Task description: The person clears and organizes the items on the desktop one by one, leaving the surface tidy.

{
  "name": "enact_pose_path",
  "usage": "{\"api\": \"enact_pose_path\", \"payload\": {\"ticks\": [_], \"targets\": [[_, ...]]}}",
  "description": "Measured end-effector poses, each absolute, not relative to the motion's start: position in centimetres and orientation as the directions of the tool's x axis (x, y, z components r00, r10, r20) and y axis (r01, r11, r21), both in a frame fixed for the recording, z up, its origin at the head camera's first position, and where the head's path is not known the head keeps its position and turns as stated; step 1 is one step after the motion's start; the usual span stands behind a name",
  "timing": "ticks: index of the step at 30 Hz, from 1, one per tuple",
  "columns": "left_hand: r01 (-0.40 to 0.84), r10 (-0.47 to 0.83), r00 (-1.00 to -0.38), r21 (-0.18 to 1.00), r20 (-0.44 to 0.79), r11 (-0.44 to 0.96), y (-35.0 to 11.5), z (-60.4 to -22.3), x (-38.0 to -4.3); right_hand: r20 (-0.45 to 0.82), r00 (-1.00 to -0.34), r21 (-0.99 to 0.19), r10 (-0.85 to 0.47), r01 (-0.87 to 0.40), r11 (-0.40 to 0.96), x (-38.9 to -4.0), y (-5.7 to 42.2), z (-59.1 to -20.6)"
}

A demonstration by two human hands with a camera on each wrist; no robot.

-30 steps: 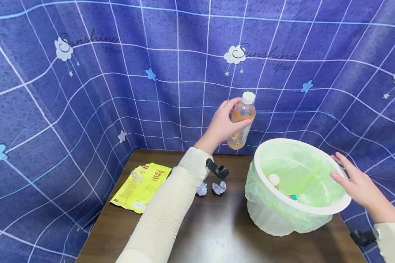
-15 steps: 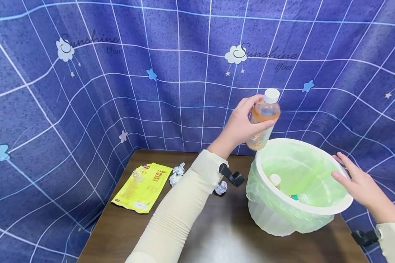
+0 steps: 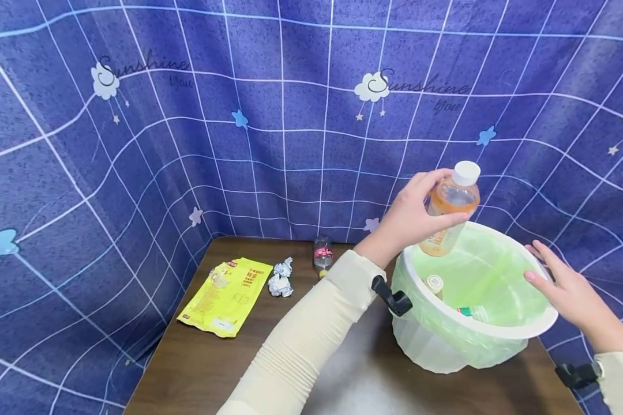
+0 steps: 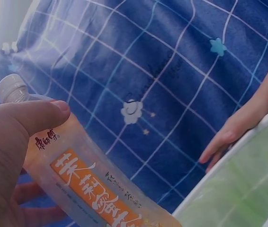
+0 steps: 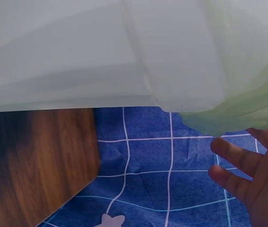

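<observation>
My left hand (image 3: 412, 212) grips a clear plastic bottle (image 3: 449, 213) around its upper part, thumb on the near side. Amber liquid, a white cap and an orange label show on the tilted bottle (image 4: 86, 165), whose base hangs over the left rear rim of a white trash bin (image 3: 477, 329). A green bag lines that bin. Inside lie a white-capped bottle (image 3: 435, 285) and a clear item with a green band (image 3: 472, 313). At the bin's right rim is my right hand (image 3: 571, 291), fingers extended; in the right wrist view several fingers (image 5: 236, 156) reach along its outside.
On the brown table (image 3: 342, 369) lie a yellow packet (image 3: 228, 297) and crumpled paper balls (image 3: 281, 278) beside it. A small clear bottle with a pink label (image 3: 322, 253) lies farther back. A blue patterned curtain (image 3: 291, 144) surrounds the table's back and sides.
My left hand has carried the bottle rightward from behind the table to above the bin's rear left rim, lowering it lately. The arm has uncovered the small bottle. My right hand stays put.
</observation>
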State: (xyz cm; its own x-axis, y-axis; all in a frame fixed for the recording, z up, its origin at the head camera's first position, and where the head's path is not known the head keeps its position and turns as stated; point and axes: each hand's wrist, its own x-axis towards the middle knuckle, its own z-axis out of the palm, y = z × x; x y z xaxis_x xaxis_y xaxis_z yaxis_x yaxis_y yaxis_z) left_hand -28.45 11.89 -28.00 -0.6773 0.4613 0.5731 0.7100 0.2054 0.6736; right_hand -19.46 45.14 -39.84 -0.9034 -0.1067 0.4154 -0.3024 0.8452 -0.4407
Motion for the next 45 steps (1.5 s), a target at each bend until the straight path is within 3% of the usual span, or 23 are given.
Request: {"api": "enact_pose_path", "payload": {"ticks": [18, 27, 36, 45], "targets": [[0.642, 0.570, -0.721, 0.689, 0.394, 0.337, 15.3, -31.8, -27.1, 0.415, -0.906, -0.439, -0.088, -0.284, 0.852, -19.4, 45.2, -40.0], [0.664, 0.629, -0.688, 0.664, 0.362, 0.344, 15.6, -32.8, -26.9, 0.406, -0.908, -0.447, -0.098, -0.291, 0.846, -19.4, 44.9, -39.8], [0.672, 0.591, -0.690, 0.673, 0.418, 0.308, 14.2, -33.2, -27.7, 0.408, -0.908, -0.450, -0.098, -0.293, 0.843, -19.4, 44.9, -39.7], [0.663, 0.501, -0.690, 0.734, 0.522, 0.149, 10.4, -34.5, -30.1, 0.415, -0.904, -0.452, -0.103, -0.304, 0.839, -19.3, 44.8, -39.6]]}}
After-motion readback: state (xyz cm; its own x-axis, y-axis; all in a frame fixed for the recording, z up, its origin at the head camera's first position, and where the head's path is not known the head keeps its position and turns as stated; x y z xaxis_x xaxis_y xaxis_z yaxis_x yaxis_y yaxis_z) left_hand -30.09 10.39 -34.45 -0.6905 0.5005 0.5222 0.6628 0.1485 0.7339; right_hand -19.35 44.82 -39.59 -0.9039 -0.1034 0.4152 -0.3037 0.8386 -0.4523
